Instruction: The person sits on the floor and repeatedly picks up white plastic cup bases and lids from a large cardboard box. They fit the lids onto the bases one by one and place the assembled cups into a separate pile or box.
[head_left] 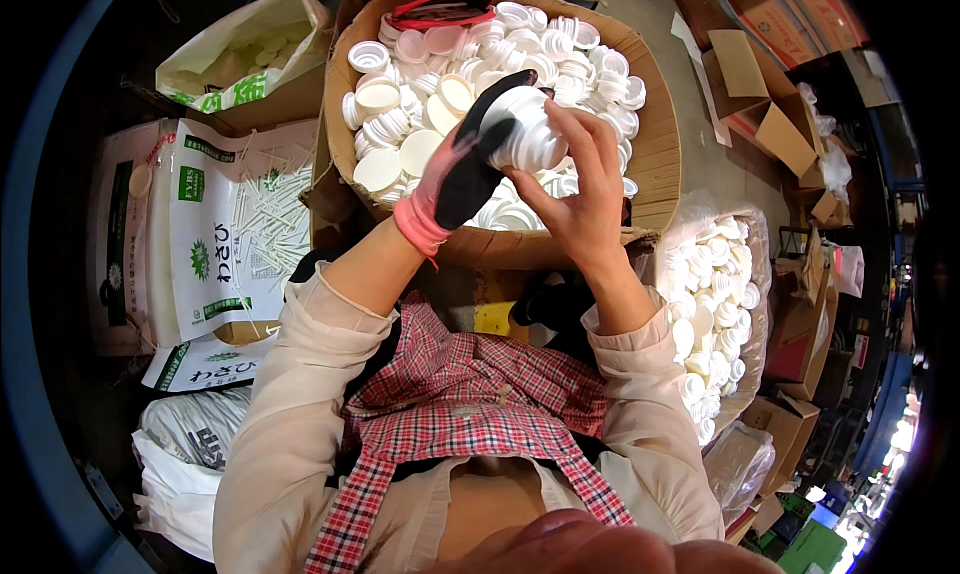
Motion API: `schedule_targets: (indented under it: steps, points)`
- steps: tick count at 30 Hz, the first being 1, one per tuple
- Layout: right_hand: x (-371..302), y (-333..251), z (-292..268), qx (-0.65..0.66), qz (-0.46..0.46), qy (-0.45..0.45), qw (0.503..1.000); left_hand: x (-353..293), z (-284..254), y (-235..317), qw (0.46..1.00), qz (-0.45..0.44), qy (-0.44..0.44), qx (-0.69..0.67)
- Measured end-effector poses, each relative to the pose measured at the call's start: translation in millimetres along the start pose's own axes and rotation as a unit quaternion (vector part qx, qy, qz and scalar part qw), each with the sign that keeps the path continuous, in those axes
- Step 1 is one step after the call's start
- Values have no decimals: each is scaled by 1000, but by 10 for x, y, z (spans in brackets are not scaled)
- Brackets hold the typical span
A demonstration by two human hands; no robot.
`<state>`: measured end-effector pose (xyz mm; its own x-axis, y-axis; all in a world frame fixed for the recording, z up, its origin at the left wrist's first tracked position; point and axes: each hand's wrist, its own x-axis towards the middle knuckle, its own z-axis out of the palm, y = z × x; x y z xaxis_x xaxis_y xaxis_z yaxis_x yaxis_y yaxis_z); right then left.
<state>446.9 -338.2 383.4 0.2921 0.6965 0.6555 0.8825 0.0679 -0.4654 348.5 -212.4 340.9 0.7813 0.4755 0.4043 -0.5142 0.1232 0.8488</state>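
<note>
Above the middle of a big cardboard box I hold a white round plastic cap with stepped rings. My left hand, in a black and pink work glove, wraps round its left side. The bare right hand grips the cap's right side between thumb and fingers. Below and around both hands, the box is heaped with loose white plastic caps; some are flat discs, others ringed. A red-rimmed object with a dark middle lies on the far side of the heap.
At right stands a plastic-lined box of white plastic parts. Thin white sticks lie in a box at left. Behind that is a printed bag with pale pieces. White plastic sacks sit lower left; open cartons stand far right.
</note>
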Motion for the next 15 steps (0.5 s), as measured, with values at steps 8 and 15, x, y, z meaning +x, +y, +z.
schedule_targets:
  steps: [8, 15]
  points:
    - [45, 175, 88, 366, 284, 49, 885, 27, 184, 35, 993, -96, 3, -70]
    - [20, 204, 147, 269, 303, 105, 908, -18, 345, -181, 995, -99, 0, -22]
